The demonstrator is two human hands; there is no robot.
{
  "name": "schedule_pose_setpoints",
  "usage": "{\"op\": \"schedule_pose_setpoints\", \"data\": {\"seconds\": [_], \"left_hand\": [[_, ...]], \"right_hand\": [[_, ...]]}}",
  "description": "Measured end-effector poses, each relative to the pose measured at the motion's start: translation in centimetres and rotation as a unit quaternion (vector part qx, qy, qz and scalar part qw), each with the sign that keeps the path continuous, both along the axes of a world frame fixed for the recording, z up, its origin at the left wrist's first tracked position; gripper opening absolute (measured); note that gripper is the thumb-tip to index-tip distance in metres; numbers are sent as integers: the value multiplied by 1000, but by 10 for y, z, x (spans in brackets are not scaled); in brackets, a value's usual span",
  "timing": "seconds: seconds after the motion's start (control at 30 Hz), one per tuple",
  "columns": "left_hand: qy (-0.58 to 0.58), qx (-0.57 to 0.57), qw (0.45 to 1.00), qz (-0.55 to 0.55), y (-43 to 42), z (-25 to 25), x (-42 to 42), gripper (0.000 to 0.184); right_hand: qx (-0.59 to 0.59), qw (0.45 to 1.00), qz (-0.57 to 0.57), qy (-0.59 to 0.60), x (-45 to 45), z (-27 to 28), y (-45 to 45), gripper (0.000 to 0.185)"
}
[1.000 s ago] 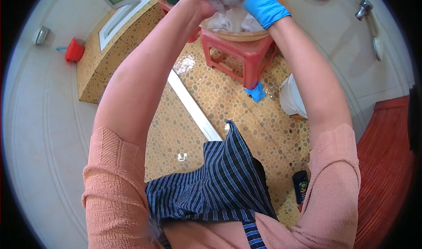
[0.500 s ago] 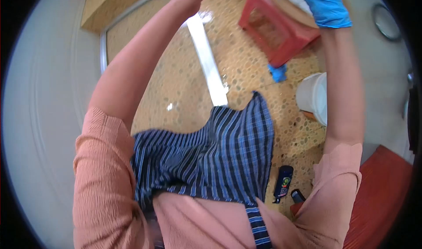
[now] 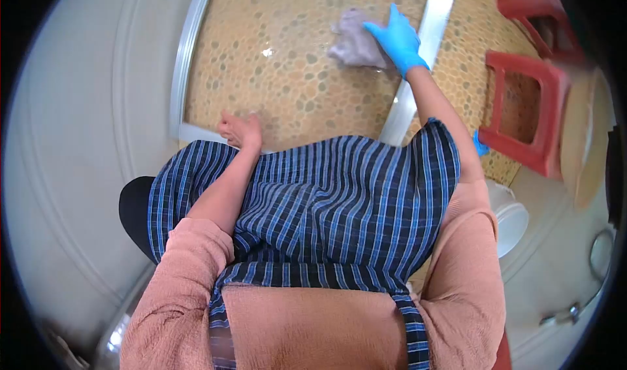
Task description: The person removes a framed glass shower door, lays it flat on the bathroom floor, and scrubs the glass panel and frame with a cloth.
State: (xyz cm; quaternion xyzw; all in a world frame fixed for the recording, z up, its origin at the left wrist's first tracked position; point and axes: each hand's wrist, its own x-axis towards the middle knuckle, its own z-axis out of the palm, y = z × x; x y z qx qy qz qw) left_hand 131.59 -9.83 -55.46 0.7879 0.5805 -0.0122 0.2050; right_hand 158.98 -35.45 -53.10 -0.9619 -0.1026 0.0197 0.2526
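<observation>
Status of work: in progress, by judgement. The cloth (image 3: 359,40) lies bunched on the pebble-patterned floor (image 3: 287,76), near the white strip (image 3: 437,17) and on its left side.

Right hand (image 3: 398,40): gloved in blue, at the cloth's edge. The thumb is apart from the fingers and overlaps the cloth; the hand is not closed around it.

Left hand (image 3: 241,129): bare, low over the near edge of the floor, fingers partly curled. No object is visible in it; whether the fingers meet the palm cannot be told.

Completed: placement of the cloth on the floor. Outstanding: the cloth is not spread flat and covers only a small patch. Bright glints show on the floor; whether any part is already wiped cannot be determined.
</observation>
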Motion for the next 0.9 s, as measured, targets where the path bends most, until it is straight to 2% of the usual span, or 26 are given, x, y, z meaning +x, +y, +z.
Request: {"op": "schedule_pose_setpoints", "data": {"seconds": [0.03,0.07,0.13,0.17,0.2,0.23,0.3,0.33,0.37,0.43,0.5,0.57,0.6,0.67,0.73,0.8,0.83,0.87,0.9], "left_hand": [[37,20,996,75,-5,20,-4,77],[34,20,996,81,-6,17,-12,77],[-125,-67,949,281,-2,-8,-30,74],[-129,-71,950,274,4,-22,-43,74],[-264,-270,882,282,13,-37,-50,73],[-363,-452,763,286,12,-49,-62,72],[-337,-428,786,293,6,-48,-48,71],[-305,-404,804,313,-2,-42,-45,72],[-309,-413,795,319,-7,-38,-46,72],[-289,-403,804,328,-7,-37,-48,73],[-272,-430,786,351,-21,-46,-56,71],[-304,-451,766,342,-55,-40,-62,65],[-296,-445,771,346,-60,-35,-70,65],[-254,-501,767,310,-56,-29,-74,57],[-235,-519,768,291,-53,-22,-80,53],[-212,-526,780,265,-51,-21,-79,48],[-206,-521,783,269,-52,-19,-83,48],[-216,-522,784,255,-52,-12,-82,45],[-227,-522,786,241,-48,-5,-77,43]], "right_hand": [[5,1000,10,-5,-14,7,-7,94],[-70,997,28,-17,-39,20,-14,99],[-167,983,34,-69,-56,31,-40,107],[-170,982,26,-73,-52,34,-49,107],[-153,986,16,-66,-42,38,-56,105],[-139,989,10,-41,-41,31,-67,104],[-129,990,-5,-60,-34,38,-71,98],[-84,994,-21,-61,-38,32,-70,94],[-34,997,-32,-66,-39,27,-66,90],[-24,994,-39,-97,-53,26,-59,83],[10,995,-80,-61,-71,26,-53,81],[20,994,-103,33,-104,31,-37,83],[14,996,-64,63,-120,25,-28,73],[21,999,-20,31,-150,20,-3,70],[-43,978,133,157,-163,20,33,57],[-108,916,279,266,-167,17,57,45],[-102,914,281,274,-160,13,47,45],[-56,920,365,132,-139,7,24,41],[-6,900,436,-16,-115,-3,3,39]]}}
